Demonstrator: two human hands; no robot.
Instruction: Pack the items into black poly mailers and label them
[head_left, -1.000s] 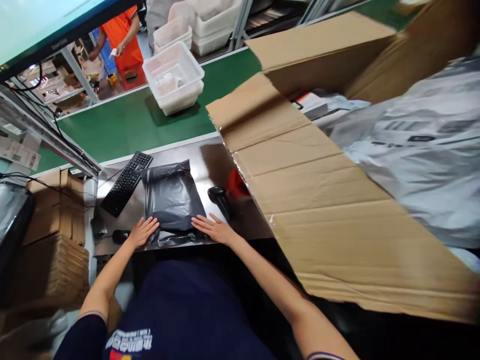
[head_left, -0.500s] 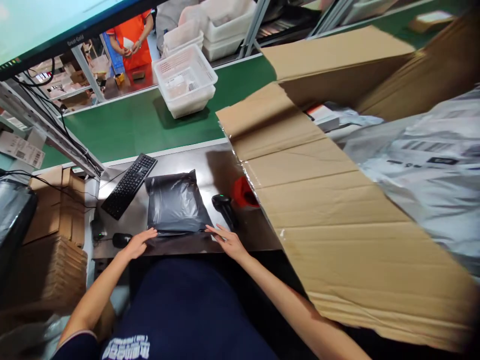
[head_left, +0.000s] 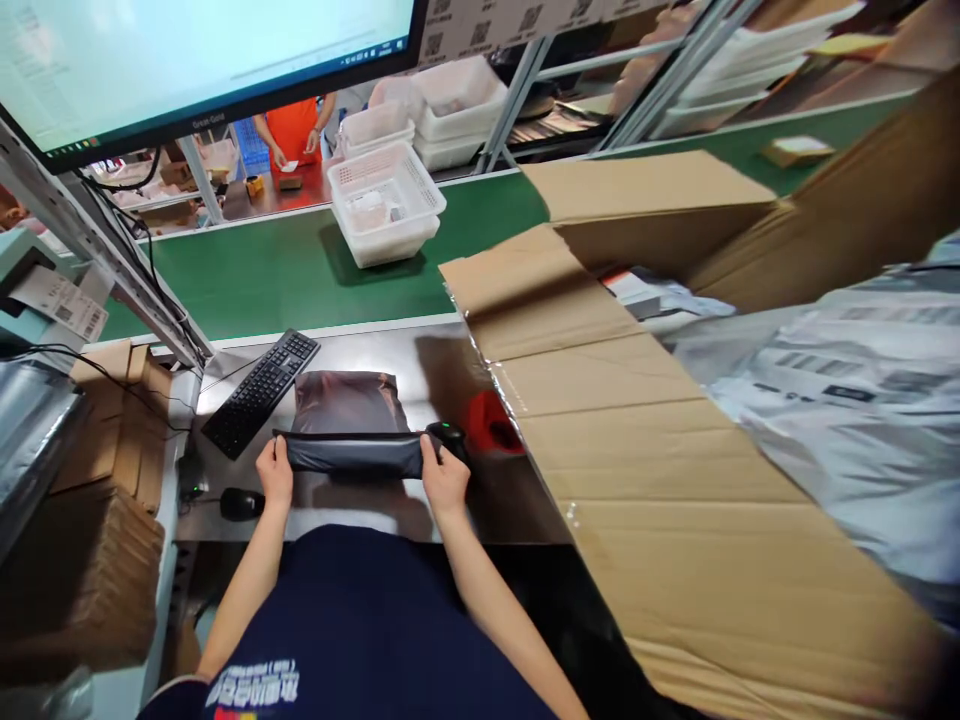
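Note:
A dark grey plastic mailer bag [head_left: 349, 405] lies on the steel worktable [head_left: 420, 350] in front of me. Its near end is lifted and folded over toward the far side. My left hand [head_left: 274, 470] grips the left corner of that fold, and my right hand [head_left: 444, 477] grips the right corner. A black handheld scanner [head_left: 448, 435] sits just beyond my right hand, with a red object [head_left: 487, 425] beside it.
A black keyboard [head_left: 260, 392] and mouse [head_left: 241, 504] lie to the left. A big open cardboard box [head_left: 675, 440] holding grey parcels [head_left: 847, 390] fills the right. Beyond runs a green conveyor [head_left: 277, 275] carrying a white basket [head_left: 386, 205]. A monitor [head_left: 195, 50] hangs above. A person in orange [head_left: 292, 130] stands opposite.
Both hands went from resting flat at the bag's near edge to gripping its corners, and they have lifted and folded that edge over. The view has tilted upward.

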